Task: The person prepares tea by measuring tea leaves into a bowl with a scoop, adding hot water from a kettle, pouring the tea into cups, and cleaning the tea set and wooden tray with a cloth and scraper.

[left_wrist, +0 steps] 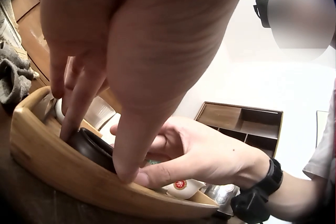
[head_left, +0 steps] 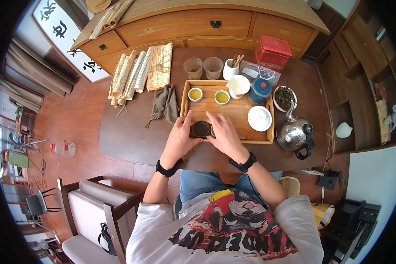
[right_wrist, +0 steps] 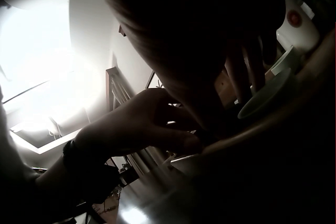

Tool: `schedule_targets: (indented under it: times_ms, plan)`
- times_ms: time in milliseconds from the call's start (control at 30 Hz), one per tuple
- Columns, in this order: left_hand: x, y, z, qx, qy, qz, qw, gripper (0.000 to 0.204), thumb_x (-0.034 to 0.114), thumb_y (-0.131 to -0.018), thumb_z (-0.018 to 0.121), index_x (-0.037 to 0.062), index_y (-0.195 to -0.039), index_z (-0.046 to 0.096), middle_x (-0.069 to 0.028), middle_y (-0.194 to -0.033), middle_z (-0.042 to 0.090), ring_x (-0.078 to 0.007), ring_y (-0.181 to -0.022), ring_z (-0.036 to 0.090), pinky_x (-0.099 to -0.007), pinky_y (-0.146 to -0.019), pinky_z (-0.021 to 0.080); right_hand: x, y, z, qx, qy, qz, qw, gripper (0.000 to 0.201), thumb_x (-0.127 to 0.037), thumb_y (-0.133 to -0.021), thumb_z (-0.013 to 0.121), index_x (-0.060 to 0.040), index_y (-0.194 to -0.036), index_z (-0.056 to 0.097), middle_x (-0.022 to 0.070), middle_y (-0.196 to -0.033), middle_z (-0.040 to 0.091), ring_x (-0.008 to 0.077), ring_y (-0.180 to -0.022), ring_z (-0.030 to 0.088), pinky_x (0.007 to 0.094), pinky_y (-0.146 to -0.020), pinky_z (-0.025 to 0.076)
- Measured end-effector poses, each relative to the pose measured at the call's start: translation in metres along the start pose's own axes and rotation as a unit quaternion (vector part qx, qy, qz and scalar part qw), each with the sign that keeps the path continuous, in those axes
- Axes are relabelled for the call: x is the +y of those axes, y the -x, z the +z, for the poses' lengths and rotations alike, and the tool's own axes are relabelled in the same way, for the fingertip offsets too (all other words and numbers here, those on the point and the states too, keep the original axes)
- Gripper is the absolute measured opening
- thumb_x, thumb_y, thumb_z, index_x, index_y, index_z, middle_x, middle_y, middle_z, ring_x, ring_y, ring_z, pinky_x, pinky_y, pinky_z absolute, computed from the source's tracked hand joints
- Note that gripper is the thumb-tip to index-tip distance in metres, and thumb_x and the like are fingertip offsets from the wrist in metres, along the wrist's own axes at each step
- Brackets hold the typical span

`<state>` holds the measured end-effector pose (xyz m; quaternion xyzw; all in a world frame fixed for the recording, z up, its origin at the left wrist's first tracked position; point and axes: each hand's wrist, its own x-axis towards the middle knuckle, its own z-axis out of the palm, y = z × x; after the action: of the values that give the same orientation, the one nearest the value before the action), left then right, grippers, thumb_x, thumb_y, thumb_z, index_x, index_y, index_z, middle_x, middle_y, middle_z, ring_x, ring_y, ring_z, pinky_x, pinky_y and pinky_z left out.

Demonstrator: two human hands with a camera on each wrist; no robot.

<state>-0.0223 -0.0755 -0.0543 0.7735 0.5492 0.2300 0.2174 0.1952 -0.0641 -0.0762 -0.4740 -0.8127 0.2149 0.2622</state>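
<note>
head: my left hand (head_left: 179, 137) and right hand (head_left: 224, 133) gripped small dark round cup (head_left: 201, 128) | left wrist: fingers (left_wrist: 73, 113) touched its rim inside wooden tray (left_wrist: 47, 161)

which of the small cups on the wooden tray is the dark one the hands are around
The dark brown cup at the tray's near edge, between the left hand and right hand. The two other small cups are pale, hold yellowish tea, and sit at the far side untouched.

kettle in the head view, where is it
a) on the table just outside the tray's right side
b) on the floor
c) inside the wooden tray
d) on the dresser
a, the kettle stands on the table, off the right edge of the wooden tray, while both hands work at the tray's near edge.
</note>
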Motion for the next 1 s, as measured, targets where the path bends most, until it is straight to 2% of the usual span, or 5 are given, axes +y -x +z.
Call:
schedule_targets:
  times_ms: [200,267,567,667,1000]
  plan:
    - [0.001,-0.001,0.004,0.02,0.012,-0.012,1.0,0.111,0.013,-0.071,0.098,-0.0108,-0.163,0.04,-0.0177,-0.124,0.079,-0.0389,-0.133,0.062,-0.046,-0.112,0.054,0.003,-0.003,0.001,0.003,-0.002,-0.001,1.0,0.089,-0.01,-0.078,0.095,0.0022,-0.154,0.051,0.011,-0.133,0.077,0.0385,-0.136,0.061,0.0515,-0.125,0.043]
    - [0.0,-0.001,0.005,0.034,0.022,-0.019,0.999,0.107,0.011,-0.069,0.1,-0.0095,-0.16,0.047,-0.021,-0.128,0.076,-0.0386,-0.131,0.066,-0.0451,-0.111,0.056,0.004,-0.004,0.001,0.0,-0.009,-0.001,1.0,0.089,-0.01,-0.078,0.095,0.002,-0.154,0.051,0.0113,-0.133,0.078,0.0381,-0.136,0.061,0.0518,-0.126,0.042]
    - [-0.002,-0.003,-0.005,0.033,0.01,0.006,0.999,0.1,0.013,-0.071,0.099,-0.008,-0.157,0.053,-0.0202,-0.14,0.072,-0.0407,-0.133,0.065,-0.0465,-0.113,0.055,0.007,-0.008,0.006,-0.004,-0.042,0.004,0.999,0.09,-0.015,-0.079,0.096,0.0009,-0.155,0.05,0.0126,-0.134,0.079,0.0366,-0.137,0.063,0.0525,-0.132,0.038]
    - [-0.007,-0.003,-0.007,0.041,0.006,0.014,0.999,0.101,0.012,-0.071,0.097,-0.0085,-0.158,0.049,-0.0138,-0.129,0.079,-0.0371,-0.133,0.063,-0.0458,-0.115,0.053,0.006,-0.011,0.008,0.0,-0.044,-0.003,0.999,0.09,-0.015,-0.08,0.096,0.0006,-0.156,0.05,0.0127,-0.134,0.079,0.0369,-0.137,0.063,0.0525,-0.132,0.037]
    - [-0.016,-0.002,-0.016,0.049,0.001,0.002,0.999,0.105,0.009,-0.07,0.098,-0.0033,-0.162,0.049,-0.0129,-0.134,0.077,-0.0359,-0.135,0.063,-0.0443,-0.116,0.054,-0.005,-0.022,0.019,0.027,-0.061,-0.013,0.998,0.085,-0.012,-0.079,0.095,0.004,-0.151,0.053,0.0171,-0.129,0.079,0.0375,-0.133,0.066,0.0527,-0.131,0.038]
